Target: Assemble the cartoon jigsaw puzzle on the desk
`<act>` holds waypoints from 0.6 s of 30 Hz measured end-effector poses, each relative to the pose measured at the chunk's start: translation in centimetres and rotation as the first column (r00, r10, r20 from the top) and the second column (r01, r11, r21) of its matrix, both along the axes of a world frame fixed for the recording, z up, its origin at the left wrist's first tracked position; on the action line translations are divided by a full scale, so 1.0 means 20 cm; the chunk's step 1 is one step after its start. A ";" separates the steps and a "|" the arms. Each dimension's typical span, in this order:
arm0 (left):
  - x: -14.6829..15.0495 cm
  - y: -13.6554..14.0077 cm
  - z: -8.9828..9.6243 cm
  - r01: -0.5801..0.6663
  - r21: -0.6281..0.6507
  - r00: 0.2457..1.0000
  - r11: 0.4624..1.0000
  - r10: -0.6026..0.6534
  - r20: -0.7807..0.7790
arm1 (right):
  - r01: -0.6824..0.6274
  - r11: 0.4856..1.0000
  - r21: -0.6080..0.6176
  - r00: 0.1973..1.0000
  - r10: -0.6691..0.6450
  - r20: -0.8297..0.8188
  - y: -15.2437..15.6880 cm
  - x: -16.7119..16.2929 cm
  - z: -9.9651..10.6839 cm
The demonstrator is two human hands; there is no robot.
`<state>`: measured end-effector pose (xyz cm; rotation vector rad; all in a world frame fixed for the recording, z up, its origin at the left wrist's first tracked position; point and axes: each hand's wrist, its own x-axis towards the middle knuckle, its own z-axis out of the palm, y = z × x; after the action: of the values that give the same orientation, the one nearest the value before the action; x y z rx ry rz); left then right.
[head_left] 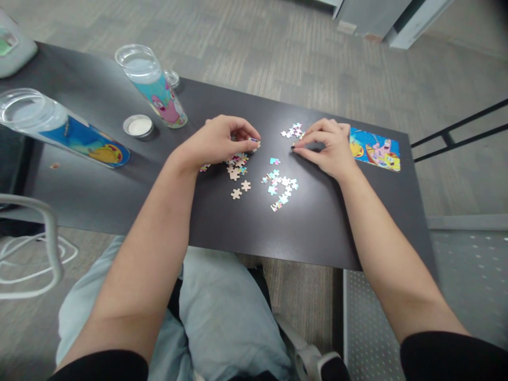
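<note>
My left hand (226,138) is closed, with a small jigsaw puzzle piece (257,144) pinched at the fingertips. Below and partly behind it lies a heap of puzzle pieces (235,170), several with their plain tan backs up. My right hand (329,145) has thumb and fingers brought together at the tabletop; whatever is between them is too small to make out. Just beyond its fingertips sits a small cluster of pieces (292,130). Between the hands and nearer to me are a single cyan-and-pink piece (274,161) and a loose group of light-coloured pieces (283,182).
On the dark table (238,227), a blue cartoon picture card (375,149) lies right of my right hand. Two clear-topped printed tubes, one pink-and-cyan (164,100) and one blue (93,140), stand left, near a round lid (138,127). A white container (14,50) is at the far left.
</note>
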<state>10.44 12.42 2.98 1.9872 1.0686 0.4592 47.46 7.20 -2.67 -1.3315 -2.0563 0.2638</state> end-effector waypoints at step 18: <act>0.17 -0.05 -0.08 0.045 -0.042 0.940 0.998 -0.028 0.340 | -0.105 0.990 -0.097 0.991 0.096 -0.094 -0.07 -0.26 0.03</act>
<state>13.79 11.37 1.30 1.7986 0.8166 0.7193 42.32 5.78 -2.16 -1.2534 -2.0611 0.4699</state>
